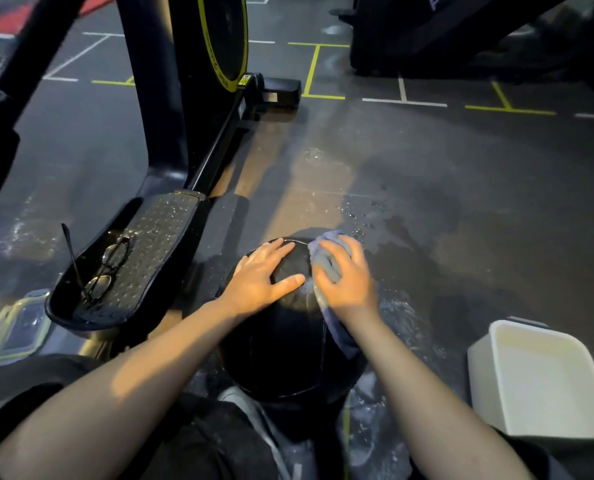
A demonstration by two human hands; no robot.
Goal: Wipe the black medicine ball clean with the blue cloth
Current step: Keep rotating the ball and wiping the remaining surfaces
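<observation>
Ball: the black ball (281,344) sits on the wet floor (427,188) right in front of the person, between both arms.
Left hand: the left hand (259,277) lies flat on top of the ball, fingers spread, holding nothing, just keeping it from rolling.
Right hand: the right hand (345,275) has its fingers curled over the blue cloth (326,263) and presses it on the ball.
Cloth spot: at about 1 o'clock on the ball's top; a tail hangs down the right side.
Nearer hand: the right one has the cloth.
Next: likely rub toward 6 o'clock, where the ball looks unwiped.
Nearby: a white tub (545,379) sits at 3 o'clock.
</observation>
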